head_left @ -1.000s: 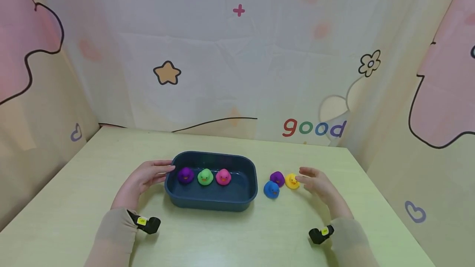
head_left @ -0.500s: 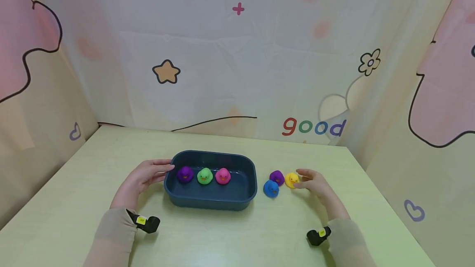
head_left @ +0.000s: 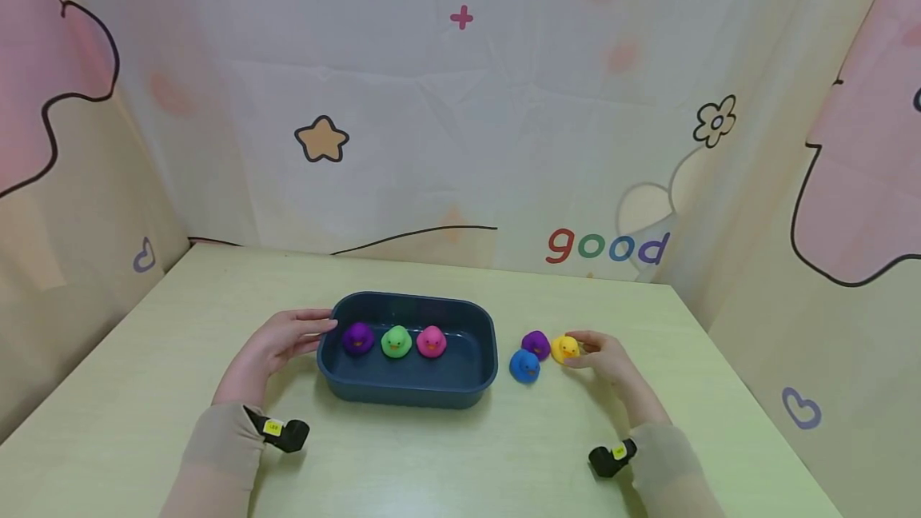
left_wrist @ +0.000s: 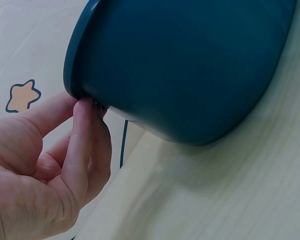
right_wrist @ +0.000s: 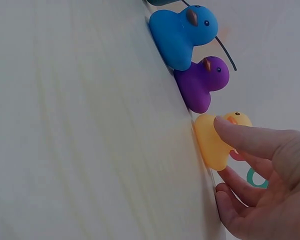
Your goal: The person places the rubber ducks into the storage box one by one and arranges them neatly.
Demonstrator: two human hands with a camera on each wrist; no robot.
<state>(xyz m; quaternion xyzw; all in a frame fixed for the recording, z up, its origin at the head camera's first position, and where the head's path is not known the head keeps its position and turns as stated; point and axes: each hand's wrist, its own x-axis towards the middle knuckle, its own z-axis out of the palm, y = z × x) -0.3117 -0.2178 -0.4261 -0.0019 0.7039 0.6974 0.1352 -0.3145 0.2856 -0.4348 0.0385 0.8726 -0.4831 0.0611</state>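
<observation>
A pale green table (head_left: pixel 446 454), walled on three sides by a cartoon-printed backdrop (head_left: pixel 460 126) with a star, a flower and the word "good", carries a dark blue tub (head_left: pixel 407 384) set a little left of the table's middle, nearer the front edge than the back. The person's left hand (head_left: pixel 277 342) rests against the tub's left end, fingers straight and close together with the tips touching just under the rim, apparently to steady the container; the left wrist view shows the tips pressed to the lip rather than hooked over it. Inside the tub, three toy ducks stand upright in a row along its back wall: a purple duck in the tub (head_left: pixel 357 337), a green duck (head_left: pixel 396 340) and a pink duck (head_left: pixel 431 340). Just beside the tub's right end, on the bare table, three more cluster together: a blue duck (head_left: pixel 524 365) nearest the front edge, a purple duck on the table (head_left: pixel 536 343) behind it, and a yellow duck (head_left: pixel 564 348) to the right. The right hand (head_left: pixel 608 358) has reached the yellow duck; in the right wrist view, a forefinger lies on its head with the thumb spread apart below, the grasp not yet closed.
</observation>
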